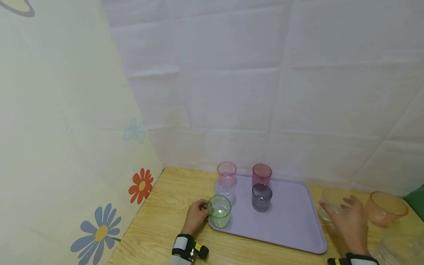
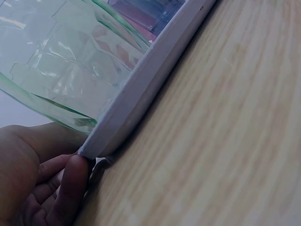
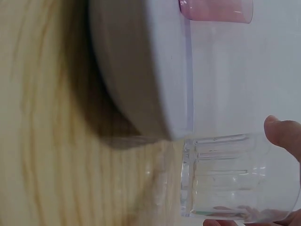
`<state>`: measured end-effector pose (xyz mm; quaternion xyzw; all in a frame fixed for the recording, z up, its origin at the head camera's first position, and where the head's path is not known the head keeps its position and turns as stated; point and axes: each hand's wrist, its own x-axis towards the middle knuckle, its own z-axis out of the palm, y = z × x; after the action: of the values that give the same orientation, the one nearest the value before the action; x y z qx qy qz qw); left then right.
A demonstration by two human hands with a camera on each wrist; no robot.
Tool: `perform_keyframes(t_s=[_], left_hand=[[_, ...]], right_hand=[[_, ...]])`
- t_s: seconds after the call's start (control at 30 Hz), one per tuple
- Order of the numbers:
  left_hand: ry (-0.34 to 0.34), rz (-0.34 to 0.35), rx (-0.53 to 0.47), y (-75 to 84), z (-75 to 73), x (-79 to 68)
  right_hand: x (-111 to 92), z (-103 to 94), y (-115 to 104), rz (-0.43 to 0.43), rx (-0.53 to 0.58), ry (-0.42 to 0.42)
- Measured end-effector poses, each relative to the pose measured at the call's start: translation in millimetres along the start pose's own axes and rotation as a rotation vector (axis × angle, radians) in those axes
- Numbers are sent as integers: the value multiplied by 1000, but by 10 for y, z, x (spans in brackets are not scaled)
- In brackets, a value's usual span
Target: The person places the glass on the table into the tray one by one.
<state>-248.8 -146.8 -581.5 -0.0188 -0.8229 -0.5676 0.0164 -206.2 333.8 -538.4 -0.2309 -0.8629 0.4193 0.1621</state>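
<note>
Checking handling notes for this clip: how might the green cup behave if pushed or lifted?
The green cup probably stays stiff, as its see-through wall looks rigid and evenly shaped. Pushed near the rim, it might tip, since it narrows toward its base. Its smooth, shiny surface could make it slippery to lift.

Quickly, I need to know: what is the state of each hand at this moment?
Left hand: closed, pinching the tray at its corner.
Right hand: thumb and fingers around the clear cup, seemingly holding it.
</note>
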Motion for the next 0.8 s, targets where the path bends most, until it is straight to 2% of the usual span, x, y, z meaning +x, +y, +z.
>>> perform_keyframes(t_s=[0.47, 0.8], left_hand=[[-5, 5, -5, 29, -11, -17], [-7, 10, -19, 12, -8, -9]], right_hand=[[-136, -22, -30, -47, -25, 14], [-273, -33, -100, -117, -25, 9]])
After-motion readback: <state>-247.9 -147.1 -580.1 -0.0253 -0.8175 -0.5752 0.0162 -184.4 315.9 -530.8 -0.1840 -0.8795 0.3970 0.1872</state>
